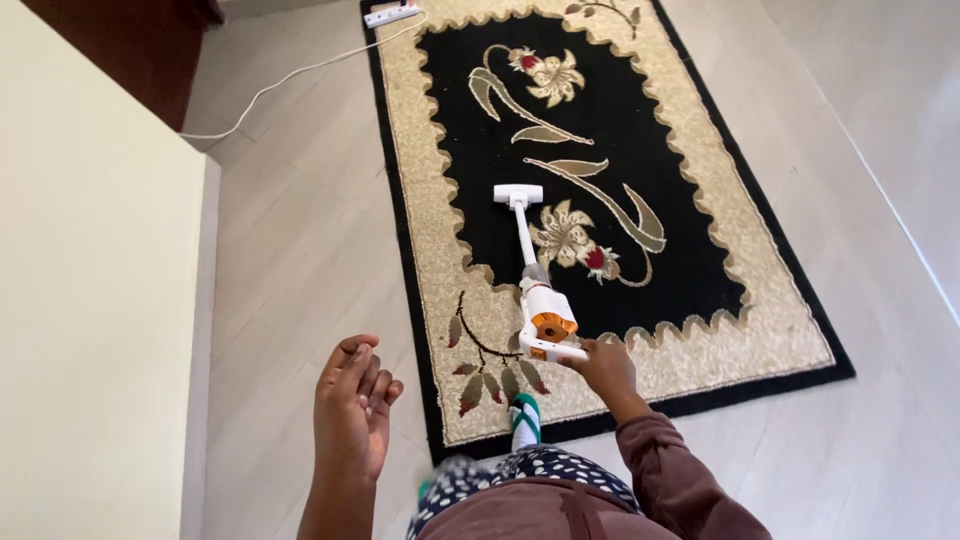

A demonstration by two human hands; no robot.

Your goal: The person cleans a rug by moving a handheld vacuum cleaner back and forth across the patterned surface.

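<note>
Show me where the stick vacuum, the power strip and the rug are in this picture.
stick vacuum (547, 318): head view, on its white and orange body.
power strip (391, 15): head view, on its white casing.
rug (420, 240): head view, on the beige left border.

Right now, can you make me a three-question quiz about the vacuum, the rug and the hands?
1. Where is the vacuum head?
A. on the rug's black middle
B. on the bare floor
C. against the wall

2. What colour is the vacuum mostly?
A. blue
B. white with orange
C. green

3. What is the left hand doing?
A. gripping the cord
B. holding the vacuum
C. holding nothing

Answers:
1 A, the head sits on the dark centre of the rug.
2 B, the body is white with an orange part.
3 C, it hangs free over the floor, while the right hand holds the handle.
</note>
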